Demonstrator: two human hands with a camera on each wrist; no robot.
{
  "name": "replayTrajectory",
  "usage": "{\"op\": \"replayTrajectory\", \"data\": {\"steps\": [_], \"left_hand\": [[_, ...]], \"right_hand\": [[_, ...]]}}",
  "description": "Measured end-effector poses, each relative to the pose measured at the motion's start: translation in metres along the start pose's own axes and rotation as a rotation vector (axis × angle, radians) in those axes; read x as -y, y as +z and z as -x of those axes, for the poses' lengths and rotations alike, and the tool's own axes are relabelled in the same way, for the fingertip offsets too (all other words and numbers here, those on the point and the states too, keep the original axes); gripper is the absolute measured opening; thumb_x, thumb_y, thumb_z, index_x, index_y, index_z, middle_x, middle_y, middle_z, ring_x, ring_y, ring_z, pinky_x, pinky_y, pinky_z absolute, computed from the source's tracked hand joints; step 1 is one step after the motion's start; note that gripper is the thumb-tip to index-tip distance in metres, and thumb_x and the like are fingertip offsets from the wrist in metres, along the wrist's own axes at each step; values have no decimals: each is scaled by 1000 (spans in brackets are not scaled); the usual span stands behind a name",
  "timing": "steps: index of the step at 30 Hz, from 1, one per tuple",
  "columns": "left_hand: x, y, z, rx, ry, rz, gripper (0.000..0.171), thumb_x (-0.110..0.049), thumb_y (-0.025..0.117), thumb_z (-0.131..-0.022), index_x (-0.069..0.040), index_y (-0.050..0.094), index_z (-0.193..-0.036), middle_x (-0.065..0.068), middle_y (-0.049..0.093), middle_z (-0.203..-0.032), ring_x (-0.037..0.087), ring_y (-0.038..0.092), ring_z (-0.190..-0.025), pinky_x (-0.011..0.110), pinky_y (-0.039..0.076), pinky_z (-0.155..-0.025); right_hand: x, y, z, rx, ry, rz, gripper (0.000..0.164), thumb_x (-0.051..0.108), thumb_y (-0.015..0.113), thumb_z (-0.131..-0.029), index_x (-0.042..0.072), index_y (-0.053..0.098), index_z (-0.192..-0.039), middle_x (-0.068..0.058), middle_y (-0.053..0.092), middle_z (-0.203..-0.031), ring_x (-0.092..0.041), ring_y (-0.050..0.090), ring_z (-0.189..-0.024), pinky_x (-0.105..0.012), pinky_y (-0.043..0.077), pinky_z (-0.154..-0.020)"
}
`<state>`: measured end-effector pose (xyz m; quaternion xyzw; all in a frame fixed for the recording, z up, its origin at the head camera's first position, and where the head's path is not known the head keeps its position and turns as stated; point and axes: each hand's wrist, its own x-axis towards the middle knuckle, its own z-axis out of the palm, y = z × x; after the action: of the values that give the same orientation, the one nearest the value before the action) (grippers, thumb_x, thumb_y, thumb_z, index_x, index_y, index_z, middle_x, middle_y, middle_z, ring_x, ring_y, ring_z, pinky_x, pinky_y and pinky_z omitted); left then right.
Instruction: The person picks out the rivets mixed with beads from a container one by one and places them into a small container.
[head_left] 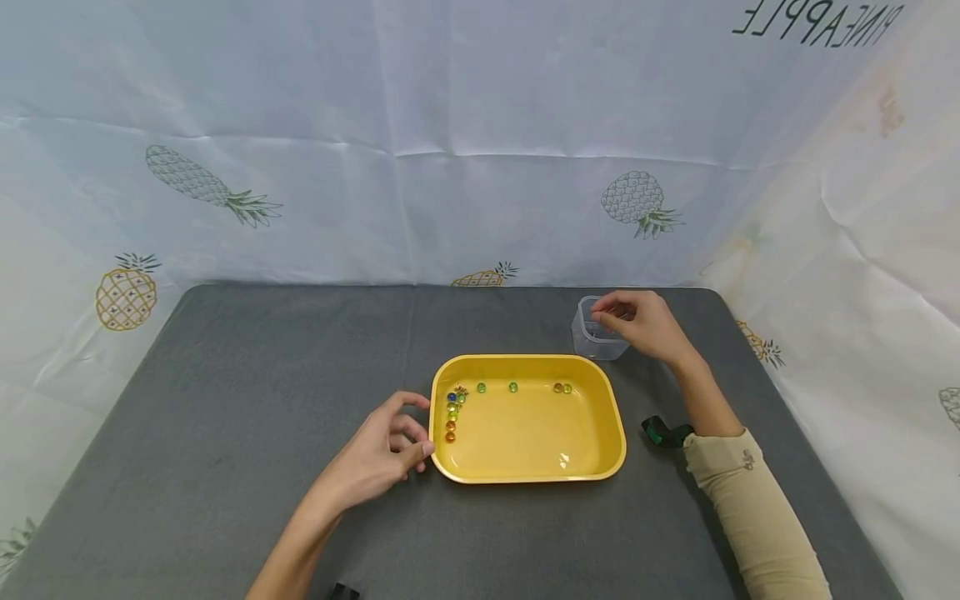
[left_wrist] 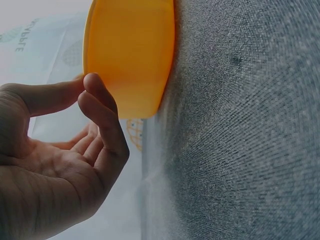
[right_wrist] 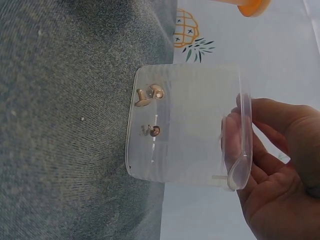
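Observation:
At the left end of the yellow tray (head_left: 525,477), my left hand (head_left: 382,450) holds the rim, thumb and curved fingertips right at it. My right hand (head_left: 637,321) is over the clear plastic container (head_left: 588,340), fingers bent down at its mouth. Some fingertips show through the plastic in the right wrist view; what they may hold is hidden. Copper-coloured, mushroom-shaped studs (right_wrist: 156,92) lie at the bottom of the container. Inside the tray, orange, green and blue marbles (head_left: 451,426) line the left side, near small gold-coloured pieces (head_left: 461,389).
More marbles (head_left: 513,387) sit along the tray's far side. A dark strap-like thing (head_left: 665,433) is beside the right wrist. The grey table (head_left: 225,433) ends at a white pineapple-print curtain (head_left: 487,208) behind the container.

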<state>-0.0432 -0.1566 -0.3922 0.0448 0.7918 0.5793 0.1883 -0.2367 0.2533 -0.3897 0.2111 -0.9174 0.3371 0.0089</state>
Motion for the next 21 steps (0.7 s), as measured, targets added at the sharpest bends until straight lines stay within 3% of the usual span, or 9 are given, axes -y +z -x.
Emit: {"op": "replayTrajectory", "data": {"steps": [11, 21], "left_hand": [[0, 0, -1, -1, -2, -2, 53, -4, 71, -101, 2, 45, -148, 13, 71, -96, 26, 72, -78, 30, 55, -61], [1, 0, 0, 2, 9, 7, 53, -4, 71, -102, 2, 45, -148, 14, 71, -96, 26, 72, -78, 30, 55, -61]], "right_hand": [[5, -2, -1, 13, -9, 10, 19, 11, 76, -102, 4, 78, -119, -15, 80, -109, -26, 74, -95, -9, 52, -83], [16, -2, -2, 15, -46, 11, 20, 12, 75, -103, 6, 79, -122, -13, 80, -113, -21, 73, -97, -20, 60, -87]]}}
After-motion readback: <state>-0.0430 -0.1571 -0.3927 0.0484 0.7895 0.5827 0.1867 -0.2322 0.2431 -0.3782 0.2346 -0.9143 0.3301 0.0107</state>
